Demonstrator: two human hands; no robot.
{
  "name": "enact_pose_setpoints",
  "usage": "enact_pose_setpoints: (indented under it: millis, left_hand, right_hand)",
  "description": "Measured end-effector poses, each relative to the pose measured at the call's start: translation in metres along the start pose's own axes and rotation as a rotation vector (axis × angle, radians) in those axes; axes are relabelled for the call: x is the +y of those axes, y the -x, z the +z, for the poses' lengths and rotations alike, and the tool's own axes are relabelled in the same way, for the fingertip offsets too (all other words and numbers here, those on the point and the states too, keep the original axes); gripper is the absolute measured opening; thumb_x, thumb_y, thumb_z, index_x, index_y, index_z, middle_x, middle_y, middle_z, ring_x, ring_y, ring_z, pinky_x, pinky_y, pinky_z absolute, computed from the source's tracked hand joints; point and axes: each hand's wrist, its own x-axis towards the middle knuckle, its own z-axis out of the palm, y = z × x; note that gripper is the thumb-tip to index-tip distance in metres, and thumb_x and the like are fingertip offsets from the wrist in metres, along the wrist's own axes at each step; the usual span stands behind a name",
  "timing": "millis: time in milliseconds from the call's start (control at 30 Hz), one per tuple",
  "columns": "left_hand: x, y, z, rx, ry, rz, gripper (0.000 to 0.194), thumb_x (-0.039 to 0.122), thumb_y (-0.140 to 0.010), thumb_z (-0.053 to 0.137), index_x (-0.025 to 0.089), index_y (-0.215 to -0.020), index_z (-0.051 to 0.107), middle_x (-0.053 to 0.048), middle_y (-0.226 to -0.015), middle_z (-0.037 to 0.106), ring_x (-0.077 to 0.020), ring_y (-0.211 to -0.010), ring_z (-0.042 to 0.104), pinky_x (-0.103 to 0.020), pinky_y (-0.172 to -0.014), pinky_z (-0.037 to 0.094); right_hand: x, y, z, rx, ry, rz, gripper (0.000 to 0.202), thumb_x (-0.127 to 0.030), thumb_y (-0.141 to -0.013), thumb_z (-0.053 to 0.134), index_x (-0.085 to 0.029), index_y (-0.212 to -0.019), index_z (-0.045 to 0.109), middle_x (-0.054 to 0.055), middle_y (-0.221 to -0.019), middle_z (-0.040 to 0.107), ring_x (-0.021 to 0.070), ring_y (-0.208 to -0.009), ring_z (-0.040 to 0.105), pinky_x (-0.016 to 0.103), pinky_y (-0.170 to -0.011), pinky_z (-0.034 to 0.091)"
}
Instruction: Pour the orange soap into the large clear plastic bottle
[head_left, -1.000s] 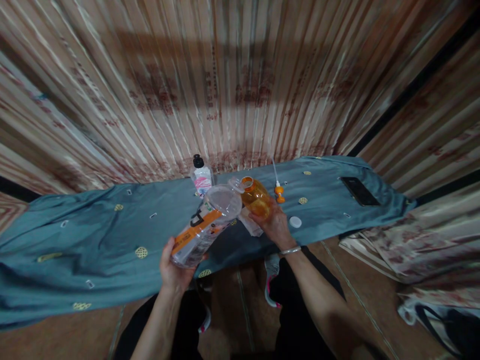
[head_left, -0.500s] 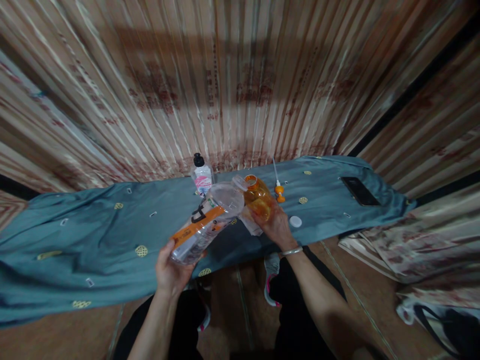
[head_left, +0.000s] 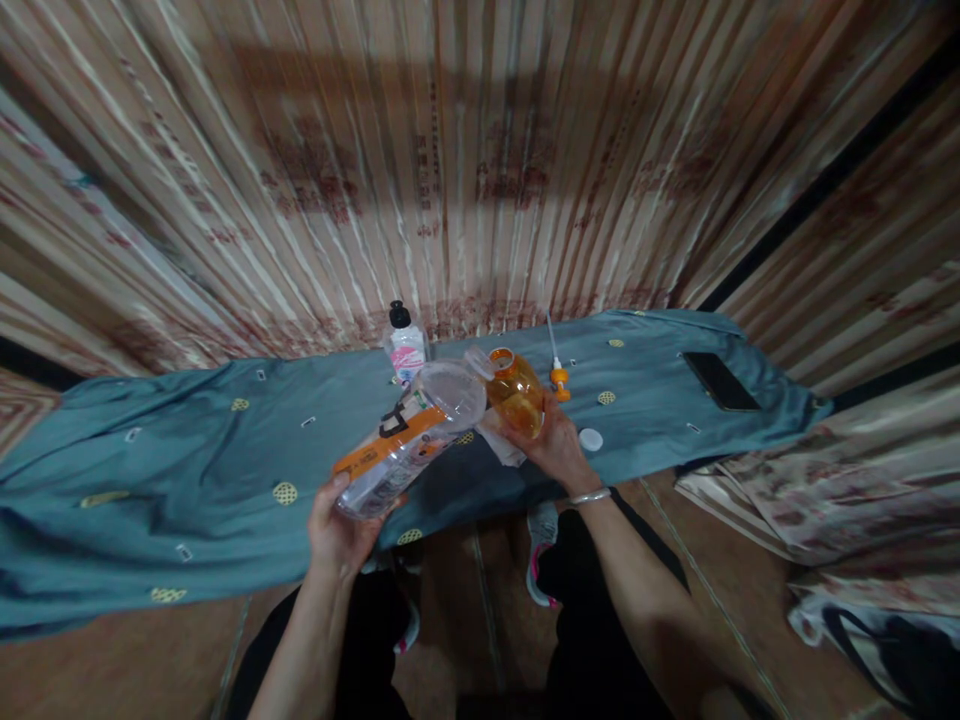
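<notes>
My left hand (head_left: 346, 530) is closed around the base of a large clear plastic bottle (head_left: 409, 440) with an orange label. That bottle is tilted, its neck pointing up and to the right. Its uncapped mouth meets or nearly meets the open neck of an amber bottle (head_left: 517, 392); I cannot tell whether they touch. The fingers of my right hand (head_left: 559, 445) are wrapped round the amber bottle, which leans toward the clear one. Under it hangs or lies a whitish tissue-like piece (head_left: 501, 447). An orange pump head (head_left: 559, 380) with a thin tube lies behind my right hand.
A clear squeeze bottle (head_left: 407, 350) with a black cap stands at the back of the cloth-covered table (head_left: 210, 450). A white cap (head_left: 590, 440) lies right of my right hand, and a black phone (head_left: 720, 381) farther right. Pleated curtains (head_left: 465, 180) close off the back.
Both hands keep their hold on the bottles. The clear bottle has shifted very slightly left with my left hand; the amber bottle is almost unchanged.
</notes>
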Motion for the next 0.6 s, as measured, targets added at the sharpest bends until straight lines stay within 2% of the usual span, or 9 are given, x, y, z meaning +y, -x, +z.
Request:
enact_pose_setpoints:
  millis: [133, 300, 600]
  left_hand:
    - [-0.001, -0.002, -0.004, -0.032, 0.003, 0.004, 0.039, 0.028, -0.057, 0.087, 0.017, -0.094, 0.081, -0.011, -0.09, 0.084, -0.0312, -0.072, 0.077, -0.041, -0.048, 0.065]
    - [-0.002, -0.005, -0.011, -0.073, -0.021, 0.009, 0.046, 0.032, -0.056, 0.092, 0.017, -0.099, 0.082, -0.011, -0.092, 0.085, -0.0321, -0.073, 0.079, -0.041, -0.048, 0.066]
    - [0.0, -0.002, -0.003, 0.012, -0.013, 0.049, 0.046, 0.031, -0.049, 0.095, 0.017, -0.091, 0.081, -0.009, -0.085, 0.083, -0.0294, -0.067, 0.077, -0.038, -0.043, 0.064]
  right_hand:
    - [0.002, -0.005, -0.009, -0.074, -0.037, -0.071, 0.099, -0.054, -0.077, 0.083, -0.017, -0.157, 0.038, 0.02, -0.148, 0.064, 0.0368, -0.131, 0.068, 0.054, -0.107, 0.058]
    - [0.009, -0.009, -0.011, -0.082, 0.008, -0.094, 0.075, -0.049, -0.074, 0.085, -0.02, -0.138, 0.059, 0.016, -0.133, 0.074, 0.0368, -0.128, 0.069, 0.054, -0.107, 0.057]
    - [0.001, -0.003, -0.009, -0.089, -0.001, -0.05, 0.082, -0.047, -0.075, 0.085, -0.015, -0.144, 0.053, 0.016, -0.124, 0.078, 0.0348, -0.109, 0.078, 0.046, -0.092, 0.064]
